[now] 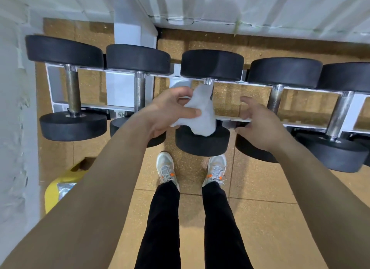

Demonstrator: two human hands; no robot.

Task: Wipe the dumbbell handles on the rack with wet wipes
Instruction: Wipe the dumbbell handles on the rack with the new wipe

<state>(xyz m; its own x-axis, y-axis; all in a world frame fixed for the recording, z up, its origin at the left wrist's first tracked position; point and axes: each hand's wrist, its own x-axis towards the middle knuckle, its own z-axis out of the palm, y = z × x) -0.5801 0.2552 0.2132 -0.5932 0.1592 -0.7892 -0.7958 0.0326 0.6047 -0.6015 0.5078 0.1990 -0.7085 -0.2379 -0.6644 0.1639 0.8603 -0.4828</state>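
Head view: centre frame, the left hand [170, 110] has its grip clamped on the white wet wipe [202, 112], draped over the handle of the middle dumbbell [212, 64] of 5 on the white rack [118, 90]. Right hand [258, 124] hovers just right of it, grip apart, fingers loosely curled, holding nothing.

No legible text, number or brand on the dumbbells [212, 65] or rack [232, 119]
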